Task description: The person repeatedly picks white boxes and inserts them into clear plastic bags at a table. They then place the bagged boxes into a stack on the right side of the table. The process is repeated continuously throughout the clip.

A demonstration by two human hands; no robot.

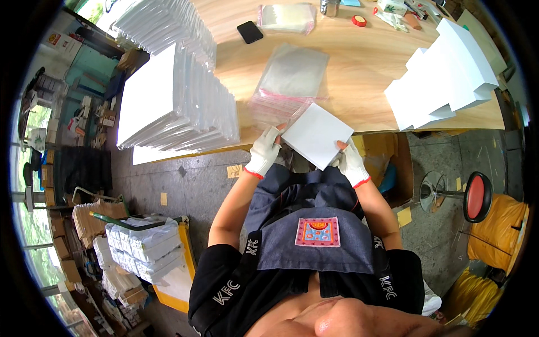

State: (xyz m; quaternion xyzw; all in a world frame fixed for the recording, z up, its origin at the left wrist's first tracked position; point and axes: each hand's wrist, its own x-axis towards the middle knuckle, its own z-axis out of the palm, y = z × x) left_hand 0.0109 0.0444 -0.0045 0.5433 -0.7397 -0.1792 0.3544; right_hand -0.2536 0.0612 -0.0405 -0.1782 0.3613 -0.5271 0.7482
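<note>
A flat white square block [317,136], like a thin box or a stack of card, is held tilted at the table's front edge. My right hand [352,161], in a white glove with a red cuff, grips its right corner with the bare thumb on top. My left hand [265,150], gloved the same way, is closed by its left corner, pinching what looks like the edge of a clear plastic bag [296,116]. Just beyond lies a pile of clear bags [293,70] with pink edges. Whether the block is partly inside the bag is hard to tell.
Tall stacks of white blocks in clear wrapping [205,106] stand at the left. Bare white blocks [443,78] are piled at the right. A phone [250,32], more bags [286,18] and a red tape roll [359,21] lie farther back. A stool [477,196] stands right.
</note>
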